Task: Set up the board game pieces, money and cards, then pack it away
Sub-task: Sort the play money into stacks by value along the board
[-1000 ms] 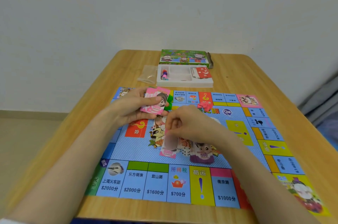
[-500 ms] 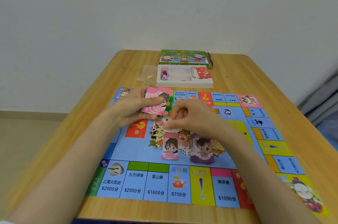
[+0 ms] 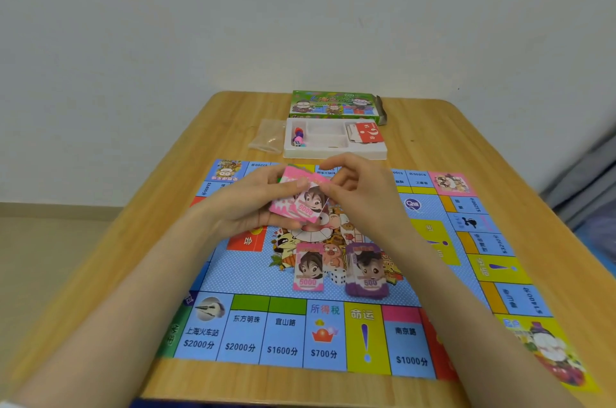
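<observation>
Two hands meet over the middle of the board (image 3: 233,274), and I read them from left to right. My left hand (image 3: 246,204) is curled round a stack of pink money (image 3: 288,212) and holds it just above the board. My right hand (image 3: 363,194) pinches the top note (image 3: 313,200) at its far edge with finger and thumb. Lower down on the board lie a pink 5000 pile (image 3: 308,271), then white dice (image 3: 337,276), then a purple 500 pile (image 3: 366,274), close side by side. At the back of the table (image 3: 133,257) I see a clear bag (image 3: 266,139), a white tray (image 3: 333,152) with little pieces, and red cards (image 3: 368,134) at its right end. I think I am sorting out the money, so setting up is only partly done. Next I need to peel that one note off without dragging a second one, and lay it flat on the pink pile.
</observation>
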`<state>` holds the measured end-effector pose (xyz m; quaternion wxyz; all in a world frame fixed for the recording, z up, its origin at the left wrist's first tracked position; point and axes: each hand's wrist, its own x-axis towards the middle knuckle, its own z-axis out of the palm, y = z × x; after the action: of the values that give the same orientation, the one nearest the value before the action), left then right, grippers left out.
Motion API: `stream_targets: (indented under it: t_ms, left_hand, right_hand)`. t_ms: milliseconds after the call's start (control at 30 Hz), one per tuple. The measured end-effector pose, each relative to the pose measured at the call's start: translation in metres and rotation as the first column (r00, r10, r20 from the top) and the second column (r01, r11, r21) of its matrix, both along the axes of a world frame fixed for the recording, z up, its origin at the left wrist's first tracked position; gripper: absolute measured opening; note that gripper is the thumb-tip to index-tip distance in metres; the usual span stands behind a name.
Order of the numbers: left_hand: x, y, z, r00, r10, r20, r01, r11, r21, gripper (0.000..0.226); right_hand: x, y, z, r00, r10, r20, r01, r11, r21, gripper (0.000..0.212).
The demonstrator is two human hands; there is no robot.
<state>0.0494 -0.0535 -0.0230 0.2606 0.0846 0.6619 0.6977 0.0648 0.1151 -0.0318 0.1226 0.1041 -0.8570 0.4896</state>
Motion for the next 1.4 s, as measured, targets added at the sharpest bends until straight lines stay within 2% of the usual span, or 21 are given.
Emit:
stream_targets:
  t_ms: [133,233,333,433,467,667,867,1200,1300,1400]
  left_hand:
    - [-0.003,-0.002,-0.001,0.999,0.042,0.033,-0.042,0.999,0.015,0.019]
    - [-0.007,-0.002,-0.002,0.992,0.127,0.012,-0.127,0.991,0.031,0.017]
    - [-0.008,-0.003,-0.002,0.982,0.189,-0.010,-0.188,0.981,0.040,0.015]
    - [-0.008,-0.004,-0.002,0.981,0.194,-0.005,-0.193,0.979,0.067,0.015]
    - [-0.009,-0.004,-0.002,0.980,0.197,-0.001,-0.196,0.978,0.073,0.016]
    - [-0.008,-0.004,-0.002,0.979,0.206,-0.004,-0.205,0.976,0.069,0.015]
    - [-0.008,-0.004,-0.001,0.979,0.206,-0.003,-0.205,0.976,0.069,0.015]
    - [-0.008,-0.005,-0.001,0.977,0.212,0.010,-0.212,0.974,0.083,0.019]
    - [-0.008,-0.005,-0.001,0.978,0.208,0.002,-0.208,0.975,0.084,0.017]
    - [-0.008,-0.006,-0.001,0.978,0.208,-0.010,-0.206,0.975,0.085,0.017]
  right_hand:
    - [-0.001,0.004,-0.001,0.996,-0.081,-0.031,0.082,0.996,0.033,0.007]
    - [-0.001,0.014,0.007,0.995,-0.066,0.077,0.072,0.995,-0.074,0.007]
    - [0.003,0.018,0.017,0.934,0.111,0.339,-0.090,0.993,-0.075,0.009]
    - [0.006,0.016,0.018,0.848,0.241,0.473,-0.293,0.955,0.040,0.005]
    - [0.007,0.015,0.017,0.838,0.260,0.480,-0.329,0.942,0.065,0.002]
    - [0.008,0.007,0.009,0.834,0.322,0.449,-0.442,0.876,0.194,0.016]
    - [0.008,0.001,0.004,0.862,0.285,0.418,-0.419,0.865,0.274,0.009]
    - [0.012,-0.003,0.003,0.915,0.250,0.316,-0.387,0.762,0.519,0.021]
    - [0.016,-0.002,0.007,0.871,0.348,0.346,-0.483,0.736,0.475,0.036]
    - [0.021,-0.003,0.008,0.795,0.444,0.414,-0.605,0.632,0.484,0.053]
